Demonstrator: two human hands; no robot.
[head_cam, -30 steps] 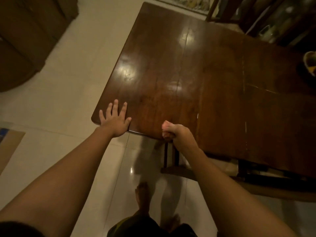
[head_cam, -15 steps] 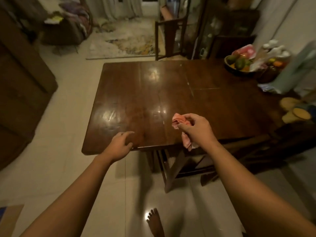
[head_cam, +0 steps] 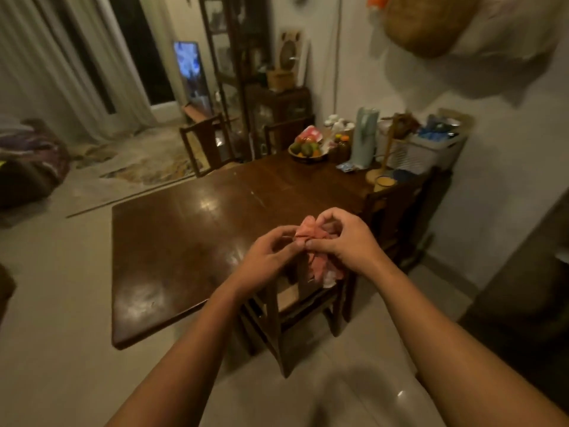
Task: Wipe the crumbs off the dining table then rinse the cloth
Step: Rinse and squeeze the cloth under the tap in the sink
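Note:
A crumpled pink cloth (head_cam: 314,238) is held in the air in front of me, above the near edge of the dark wooden dining table (head_cam: 172,241). My right hand (head_cam: 341,238) grips its upper part from the right. My left hand (head_cam: 271,257) pinches the cloth from the left, fingertips meeting those of the right hand. A loose end of the cloth hangs down below my right hand. No crumbs can be made out on the glossy tabletop.
A wooden chair (head_cam: 286,309) is tucked under the table just below my hands. A fruit bowl (head_cam: 308,151), bottles, a jug (head_cam: 365,137) and baskets crowd the table's far right end. Another chair (head_cam: 206,143) stands at the far side. Pale tiled floor lies left.
My left hand left the table edge and came up to join my right hand on the cloth. My view lifted and swung right, showing the room's far end.

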